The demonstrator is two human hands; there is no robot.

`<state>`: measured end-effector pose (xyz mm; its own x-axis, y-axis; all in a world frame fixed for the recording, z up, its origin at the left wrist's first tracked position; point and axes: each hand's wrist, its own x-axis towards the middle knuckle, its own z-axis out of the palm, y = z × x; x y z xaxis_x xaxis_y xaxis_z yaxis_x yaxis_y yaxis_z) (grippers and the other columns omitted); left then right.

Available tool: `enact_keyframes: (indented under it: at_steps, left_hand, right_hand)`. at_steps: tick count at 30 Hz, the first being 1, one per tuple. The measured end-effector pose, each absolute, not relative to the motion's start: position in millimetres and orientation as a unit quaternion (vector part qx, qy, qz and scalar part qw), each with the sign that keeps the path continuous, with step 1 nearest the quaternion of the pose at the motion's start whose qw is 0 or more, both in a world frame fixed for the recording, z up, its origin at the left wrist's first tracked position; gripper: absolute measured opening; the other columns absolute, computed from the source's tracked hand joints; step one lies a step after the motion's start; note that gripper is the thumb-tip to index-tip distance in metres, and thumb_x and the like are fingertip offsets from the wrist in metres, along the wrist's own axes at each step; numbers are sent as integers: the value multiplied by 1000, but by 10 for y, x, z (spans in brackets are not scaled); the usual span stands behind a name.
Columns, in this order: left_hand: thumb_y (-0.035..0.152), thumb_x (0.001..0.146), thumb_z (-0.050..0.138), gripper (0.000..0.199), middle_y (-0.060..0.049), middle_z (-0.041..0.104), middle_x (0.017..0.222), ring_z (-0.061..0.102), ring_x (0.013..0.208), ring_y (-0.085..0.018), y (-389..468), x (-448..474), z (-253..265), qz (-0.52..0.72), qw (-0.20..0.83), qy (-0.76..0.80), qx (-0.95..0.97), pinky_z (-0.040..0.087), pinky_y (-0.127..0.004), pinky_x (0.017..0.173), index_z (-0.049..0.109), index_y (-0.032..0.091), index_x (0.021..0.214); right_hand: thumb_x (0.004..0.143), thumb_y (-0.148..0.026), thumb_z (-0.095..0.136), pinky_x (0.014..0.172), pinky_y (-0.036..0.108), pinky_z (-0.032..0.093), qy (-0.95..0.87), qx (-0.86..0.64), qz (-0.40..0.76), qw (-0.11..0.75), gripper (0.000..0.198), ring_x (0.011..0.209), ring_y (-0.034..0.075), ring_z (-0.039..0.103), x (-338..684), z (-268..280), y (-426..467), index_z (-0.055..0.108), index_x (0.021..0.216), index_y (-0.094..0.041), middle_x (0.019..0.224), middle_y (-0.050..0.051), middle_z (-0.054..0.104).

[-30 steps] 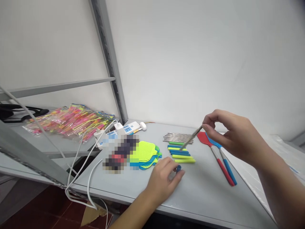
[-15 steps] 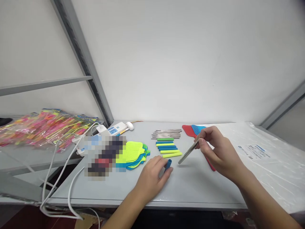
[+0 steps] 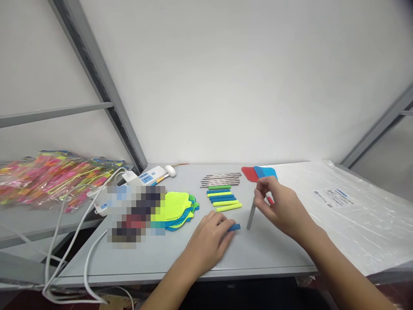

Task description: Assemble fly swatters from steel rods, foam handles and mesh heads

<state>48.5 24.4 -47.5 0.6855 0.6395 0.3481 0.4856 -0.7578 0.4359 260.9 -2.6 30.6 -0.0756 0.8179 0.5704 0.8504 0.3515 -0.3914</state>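
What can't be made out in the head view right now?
All in the head view:
Upper end of the metal rod: hidden by the right hand.
Inner end of the blue tube: covered by the left hand.
Handles of the red swatter and blue swatter: mostly behind the right hand.
Fine print on the label: too small.
Whatever lies under the pixelated patch: masked.
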Motion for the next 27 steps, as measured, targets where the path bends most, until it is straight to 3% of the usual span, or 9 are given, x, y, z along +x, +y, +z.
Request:
enact_keyframes:
  at_steps: [5,10,13,15,18,27]
  left_hand:
    - [22,94,49,16,-5,58,107,53,98,-22,222,560,-483,228,142,308,913,43,-36,81,61,25,104]
    - [24,95,48,16,-4,60,99,54,95,-20,216,536,-485,224,134,306,916,42,-34,80,61,25,105]
    - [25,96,46,19,-4,61,97,54,94,-21,226,523,-497,208,135,313,917,42,-35,80,60,25,109]
    - [25,98,43,21,-4,62,95,55,91,-21,234,521,-510,195,134,319,918,42,-36,80,58,24,111]
    - [25,99,37,24,-4,65,95,57,89,-21,241,520,-534,189,139,323,917,41,-36,80,56,22,115]
    - [25,100,35,26,-5,69,105,62,94,-21,251,509,-585,212,144,330,909,43,-35,81,55,22,117]
  right_hand:
    - [85,-23,53,57,26,41,-712,-567,-68,409,14,60,14,52,2526,180,53,39,85,-24,69,-3,53]
    - [84,-23,55,53,24,41,-696,-549,-7,463,18,56,12,50,2513,114,44,39,93,-25,68,-5,50]
    - [89,-26,51,54,25,41,-706,-562,53,428,16,53,13,48,2559,95,-41,45,104,-24,63,-6,49]
    - [93,-31,46,52,27,38,-719,-579,100,371,10,51,14,49,2608,55,-107,52,96,-24,61,-5,51]
    - [97,-39,40,55,29,38,-710,-594,156,345,31,55,16,53,2688,-75,-194,55,76,-23,63,-1,56]
    - [95,-55,39,53,30,42,-446,-544,343,623,44,45,15,49,2634,-496,-288,61,83,-19,49,-2,51]
